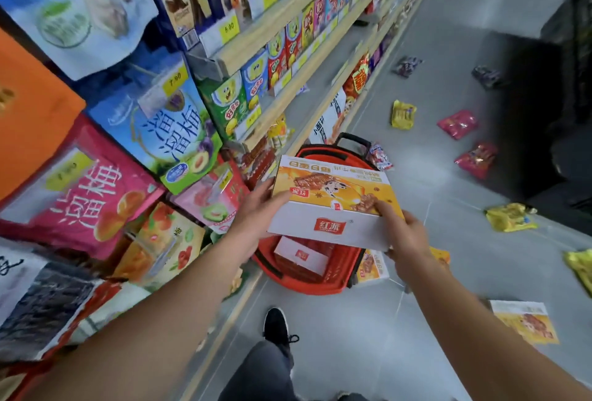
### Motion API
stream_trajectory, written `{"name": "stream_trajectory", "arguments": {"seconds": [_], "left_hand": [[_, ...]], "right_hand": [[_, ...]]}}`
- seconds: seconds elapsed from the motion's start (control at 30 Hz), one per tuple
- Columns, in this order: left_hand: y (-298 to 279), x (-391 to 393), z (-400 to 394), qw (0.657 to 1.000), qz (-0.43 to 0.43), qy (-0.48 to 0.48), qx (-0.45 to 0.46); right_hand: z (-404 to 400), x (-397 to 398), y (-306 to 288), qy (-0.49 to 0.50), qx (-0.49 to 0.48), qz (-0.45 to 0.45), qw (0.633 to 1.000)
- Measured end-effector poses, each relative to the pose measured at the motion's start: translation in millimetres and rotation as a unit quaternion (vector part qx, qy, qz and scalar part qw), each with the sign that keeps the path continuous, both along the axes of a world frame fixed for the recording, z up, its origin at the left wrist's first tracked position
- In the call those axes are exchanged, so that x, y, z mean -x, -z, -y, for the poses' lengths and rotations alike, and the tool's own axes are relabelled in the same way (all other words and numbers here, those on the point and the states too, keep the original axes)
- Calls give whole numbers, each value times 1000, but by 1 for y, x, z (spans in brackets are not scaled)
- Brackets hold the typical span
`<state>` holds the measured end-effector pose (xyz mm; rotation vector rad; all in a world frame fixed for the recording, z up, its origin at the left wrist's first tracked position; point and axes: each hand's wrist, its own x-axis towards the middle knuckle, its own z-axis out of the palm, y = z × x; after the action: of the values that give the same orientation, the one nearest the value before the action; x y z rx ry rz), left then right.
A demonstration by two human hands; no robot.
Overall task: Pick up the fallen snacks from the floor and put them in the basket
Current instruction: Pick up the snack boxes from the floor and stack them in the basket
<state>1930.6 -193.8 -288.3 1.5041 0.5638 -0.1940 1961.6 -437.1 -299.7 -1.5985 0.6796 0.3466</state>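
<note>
I hold a yellow and white snack box (333, 202) over the red basket (336, 275) on the floor. My left hand (256, 211) grips its left end, and my right hand (403, 234) grips its right end with the fingers on top. Inside the basket lies another box (299, 254), partly hidden by the held one. Two similar boxes lie on the floor: one (373, 267) just right of the basket, another (525, 322) under my right forearm. Fallen snack packets are scattered farther off: yellow (403, 114), pink (458, 124), red (476, 159), yellow (509, 217).
Stocked shelves (288, 9) run along the left side of the aisle. Two purple packets (407, 66) (487, 76) lie far down the grey floor, and a red-white packet (379, 157) sits behind the basket. My shoe (275, 325) stands just before the basket. A dark fixture fills the right.
</note>
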Motion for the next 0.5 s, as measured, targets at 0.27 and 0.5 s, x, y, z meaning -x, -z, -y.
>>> {"name": "stream_trajectory", "arguments": {"seconds": [0.27,0.5], "left_hand": [[25,-52,-28,939,85,222,-250],[54,-99,-14,774,125,297,-545]], "right_hand": [[-24,-32,20,68,-9,-64,996],[-13,-90,35,26,6,-141,990]]}}
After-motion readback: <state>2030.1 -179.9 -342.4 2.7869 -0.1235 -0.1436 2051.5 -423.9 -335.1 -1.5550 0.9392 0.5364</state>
